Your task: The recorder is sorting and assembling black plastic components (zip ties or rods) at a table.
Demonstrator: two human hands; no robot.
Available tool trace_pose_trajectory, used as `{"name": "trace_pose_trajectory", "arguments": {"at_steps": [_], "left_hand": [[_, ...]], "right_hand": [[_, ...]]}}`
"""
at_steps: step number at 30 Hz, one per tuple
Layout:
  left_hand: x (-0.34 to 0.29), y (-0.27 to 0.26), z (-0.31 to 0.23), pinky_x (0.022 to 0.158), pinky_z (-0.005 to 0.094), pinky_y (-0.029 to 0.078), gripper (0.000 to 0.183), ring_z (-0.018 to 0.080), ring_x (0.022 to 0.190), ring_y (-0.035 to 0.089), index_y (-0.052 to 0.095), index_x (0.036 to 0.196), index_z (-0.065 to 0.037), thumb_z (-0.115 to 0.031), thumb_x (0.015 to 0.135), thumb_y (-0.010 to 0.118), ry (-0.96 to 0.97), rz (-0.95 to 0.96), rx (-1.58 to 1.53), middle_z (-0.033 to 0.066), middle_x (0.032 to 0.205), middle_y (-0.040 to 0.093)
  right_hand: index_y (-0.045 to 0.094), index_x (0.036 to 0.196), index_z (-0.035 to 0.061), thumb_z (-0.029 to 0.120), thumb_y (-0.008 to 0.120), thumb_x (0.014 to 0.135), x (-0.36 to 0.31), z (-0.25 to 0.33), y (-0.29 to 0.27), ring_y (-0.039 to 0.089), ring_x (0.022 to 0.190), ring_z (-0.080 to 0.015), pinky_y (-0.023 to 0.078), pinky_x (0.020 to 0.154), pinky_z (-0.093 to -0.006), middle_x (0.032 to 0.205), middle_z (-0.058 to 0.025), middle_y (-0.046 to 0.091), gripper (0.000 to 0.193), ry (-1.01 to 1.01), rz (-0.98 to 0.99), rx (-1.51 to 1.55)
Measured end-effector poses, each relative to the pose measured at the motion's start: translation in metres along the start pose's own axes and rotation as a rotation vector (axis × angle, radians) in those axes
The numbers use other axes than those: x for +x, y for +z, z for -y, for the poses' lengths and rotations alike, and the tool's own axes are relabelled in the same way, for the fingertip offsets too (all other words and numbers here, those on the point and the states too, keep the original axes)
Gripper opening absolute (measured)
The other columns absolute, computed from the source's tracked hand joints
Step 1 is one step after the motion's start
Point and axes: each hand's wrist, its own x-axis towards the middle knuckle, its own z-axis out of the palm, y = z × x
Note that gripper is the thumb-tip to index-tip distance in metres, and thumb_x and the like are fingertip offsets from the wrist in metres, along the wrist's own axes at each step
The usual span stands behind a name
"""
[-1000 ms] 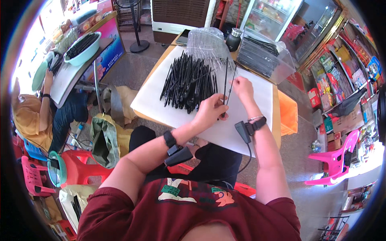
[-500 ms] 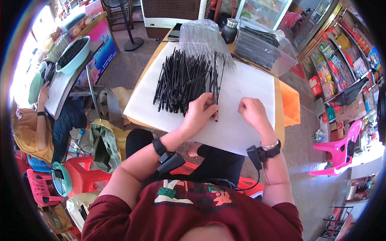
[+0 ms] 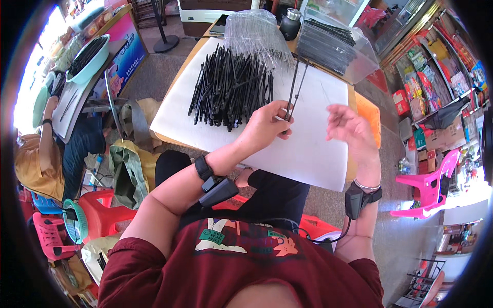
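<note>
My left hand [image 3: 269, 123] is closed on a couple of long, thin black sticks [image 3: 296, 90], pinched near their lower ends and pointing up and away over the white tabletop [image 3: 308, 159]. To its right, my right hand [image 3: 352, 128] is raised over the table's right edge, slightly blurred. A very thin wire [image 3: 325, 92] runs up from its fingertips, which look pinched on it. A big pile of black sticks [image 3: 231, 92] lies left of my hands. Behind the pile, a clear plastic bag [image 3: 254, 33] spills fine wires onto the table.
A clear bin [image 3: 328, 51] of flat dark packs and a dark flask [image 3: 290, 24] stand at the table's back. An orange crate [image 3: 368, 115] is beyond the right edge. At left, another person's arm [image 3: 47, 138] rests near a basin [image 3: 90, 59] of black sticks.
My left hand has moved right with its black sticks, away from the pile. My right hand has shifted right and its fingers have loosened from a fist; a thin wire now shows at them.
</note>
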Motion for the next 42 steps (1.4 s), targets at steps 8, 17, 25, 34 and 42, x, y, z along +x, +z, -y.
{"name": "trace_pose_trajectory", "arguments": {"at_steps": [8,17,25,34,42], "left_hand": [[-0.006,-0.011,0.013,0.065,0.0242,0.052,0.032,0.0127,0.073,0.063,0.051,0.114,0.009,0.003,0.083,0.058,0.012,-0.039,0.293,0.0098,0.086,0.063],[-0.007,-0.028,0.008,0.066,0.0247,0.054,0.027,0.0128,0.076,0.063,0.054,0.109,0.008,0.004,0.083,0.059,-0.058,-0.159,0.241,0.0088,0.089,0.061],[0.015,-0.005,0.001,0.075,0.0265,0.054,0.030,0.0164,0.082,0.064,0.052,0.114,0.005,0.005,0.084,0.057,-0.010,0.021,-0.112,0.0104,0.095,0.061],[0.025,-0.003,0.010,0.077,0.0279,0.055,0.032,0.0189,0.085,0.064,0.051,0.116,0.002,0.007,0.085,0.057,-0.040,0.020,-0.259,0.0125,0.098,0.062],[0.026,-0.004,0.013,0.076,0.0281,0.055,0.032,0.0202,0.087,0.065,0.051,0.116,0.002,0.007,0.084,0.058,-0.024,0.030,-0.240,0.0109,0.097,0.060]], "right_hand": [[0.063,0.097,-0.0043,0.011,0.057,0.088,0.055,-0.030,-0.012,0.052,0.061,-0.0078,0.044,0.054,-0.0221,0.077,-0.0015,0.055,0.019,-0.030,-0.087,-0.233],[0.052,0.109,-0.0035,0.007,0.057,0.086,0.100,-0.064,-0.006,0.061,0.073,-0.0150,0.054,0.066,-0.0278,0.087,-0.0109,0.063,0.026,-0.004,-0.156,-0.064],[0.052,0.111,-0.0024,0.007,0.057,0.087,0.096,-0.088,-0.021,0.064,0.076,-0.0174,0.054,0.070,-0.0301,0.089,-0.0109,0.063,0.026,-0.029,-0.088,0.350],[0.055,0.108,-0.0023,0.009,0.056,0.089,0.095,-0.087,-0.024,0.065,0.075,-0.0177,0.055,0.070,-0.0303,0.088,-0.0102,0.063,0.022,0.030,0.072,0.420],[0.055,0.106,-0.0034,0.010,0.055,0.089,0.092,-0.084,-0.014,0.064,0.074,-0.0163,0.055,0.069,-0.0293,0.087,-0.0098,0.062,0.022,0.069,0.105,0.295]]}}
